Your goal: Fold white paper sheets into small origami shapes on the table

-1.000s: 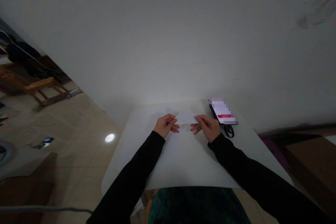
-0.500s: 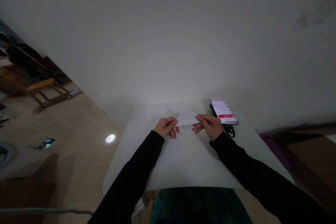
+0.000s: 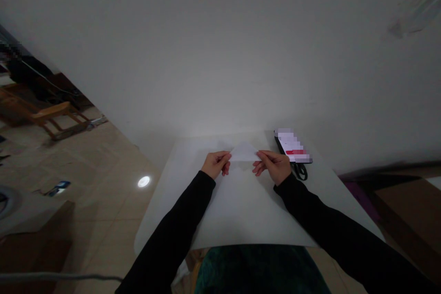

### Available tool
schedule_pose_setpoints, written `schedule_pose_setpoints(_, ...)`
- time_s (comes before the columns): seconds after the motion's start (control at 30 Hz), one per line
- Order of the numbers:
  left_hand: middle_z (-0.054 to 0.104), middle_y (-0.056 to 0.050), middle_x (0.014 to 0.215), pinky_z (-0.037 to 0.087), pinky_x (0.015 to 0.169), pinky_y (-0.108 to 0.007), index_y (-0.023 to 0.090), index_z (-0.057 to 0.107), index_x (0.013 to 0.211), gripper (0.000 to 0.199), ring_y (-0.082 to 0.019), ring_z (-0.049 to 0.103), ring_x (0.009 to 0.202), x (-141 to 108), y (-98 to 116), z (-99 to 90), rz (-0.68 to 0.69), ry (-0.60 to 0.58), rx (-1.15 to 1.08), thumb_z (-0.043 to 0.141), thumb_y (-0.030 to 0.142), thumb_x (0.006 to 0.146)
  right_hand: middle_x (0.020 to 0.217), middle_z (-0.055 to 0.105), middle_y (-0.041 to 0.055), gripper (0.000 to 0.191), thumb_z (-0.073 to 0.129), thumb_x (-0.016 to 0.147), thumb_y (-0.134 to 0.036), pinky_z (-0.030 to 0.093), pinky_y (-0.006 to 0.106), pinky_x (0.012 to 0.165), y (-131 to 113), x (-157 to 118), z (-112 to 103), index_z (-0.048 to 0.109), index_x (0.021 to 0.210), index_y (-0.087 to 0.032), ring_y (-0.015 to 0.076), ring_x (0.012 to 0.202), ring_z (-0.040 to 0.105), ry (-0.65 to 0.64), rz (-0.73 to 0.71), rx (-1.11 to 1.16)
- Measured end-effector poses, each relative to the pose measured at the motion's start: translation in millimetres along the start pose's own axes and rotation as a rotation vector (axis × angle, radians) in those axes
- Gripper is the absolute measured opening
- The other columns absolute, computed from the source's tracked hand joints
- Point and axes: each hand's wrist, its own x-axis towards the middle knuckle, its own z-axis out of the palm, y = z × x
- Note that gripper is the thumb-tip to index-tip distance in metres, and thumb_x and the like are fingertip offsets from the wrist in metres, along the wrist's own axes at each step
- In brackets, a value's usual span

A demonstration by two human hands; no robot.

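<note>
A white piece of folded paper (image 3: 244, 153), roughly triangular with its point towards the wall, is stretched between my two hands just above the table. My left hand (image 3: 217, 164) pinches its left corner between thumb and forefinger, the other fingers curled beneath. At the right corner, my right hand (image 3: 274, 165) grips the paper the same way, its lower fingers bent and apart from the sheet. Close beyond my right hand lies a phone (image 3: 294, 147) with a lit screen, and a black looped cord (image 3: 302, 172) by its near end.
The white table (image 3: 241, 220) stands against a grey-white wall (image 3: 220, 55). A wooden chair (image 3: 55, 112) and a person in dark clothes (image 3: 29, 76) are at the far left. A cardboard box (image 3: 409, 202) sits to the right, below the table's height.
My left hand's lower fingers have curled in more, and the paper's near edge has tilted up slightly. Both hands keep their pinch on the corners.
</note>
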Motion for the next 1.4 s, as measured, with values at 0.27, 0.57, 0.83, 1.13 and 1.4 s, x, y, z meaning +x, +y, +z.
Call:
schedule_pose_setpoints(0.27,0.049,0.004,0.049,0.033,0.037,-0.019,0.008,0.052,0.119,0.056,-0.007,0.047,0.040,3,0,-11.8,0.019,-0.053,-0.120,0.059,0.043,0.076,0.060,0.067,0.0045,0.039,0.067,0.069,-0.044,0.057,0.035,0.049,5,2,1,0.058,0.092,-0.014,0.0214,0.051,0.066,-0.113,0.102,0.140)
schedule_pose_setpoints(0.57,0.055,-0.009,0.111,0.051,0.061,-0.023,0.026,0.038,0.131,0.063,-0.016,0.058,0.088,-5,11,2.3,0.311,-0.036,-0.129,0.063,0.036,0.075,0.062,0.068,0.0057,0.011,0.066,0.074,-0.021,0.052,0.015,0.044,1,-6,7,0.059,0.075,-0.013,0.0107,0.049,0.064,-0.133,0.448,0.399)
schedule_pose_setpoints(0.83,0.052,-0.013,0.117,0.052,0.078,-0.041,0.018,0.047,0.116,0.047,-0.023,0.057,0.100,-6,2,17.9,0.155,-0.074,-0.252,0.061,0.039,0.077,0.060,0.064,0.0024,0.035,0.056,0.079,-0.042,0.051,0.027,0.037,-1,-16,17,0.052,0.100,-0.015,0.0178,0.047,0.063,-0.345,0.422,0.106)
schedule_pose_setpoints(1.13,0.053,-0.013,0.113,0.053,0.073,-0.034,0.018,0.041,0.125,0.059,-0.019,0.058,0.090,-13,3,31.5,0.054,-0.133,-0.265,0.058,0.046,0.077,0.068,0.062,0.0005,0.037,0.058,0.077,-0.046,0.050,0.025,0.045,9,-18,13,0.055,0.101,-0.018,0.0146,0.056,0.063,-0.303,0.021,-0.230)
schedule_pose_setpoints(1.4,0.053,-0.011,0.110,0.049,0.073,-0.029,0.019,0.039,0.129,0.060,-0.016,0.058,0.084,-11,-2,29.1,0.109,-0.134,-0.106,0.058,0.042,0.078,0.065,0.062,-0.0006,0.041,0.063,0.072,-0.046,0.048,0.025,0.043,18,-14,13,0.054,0.100,-0.018,0.0152,0.055,0.062,-0.347,0.087,-0.141)
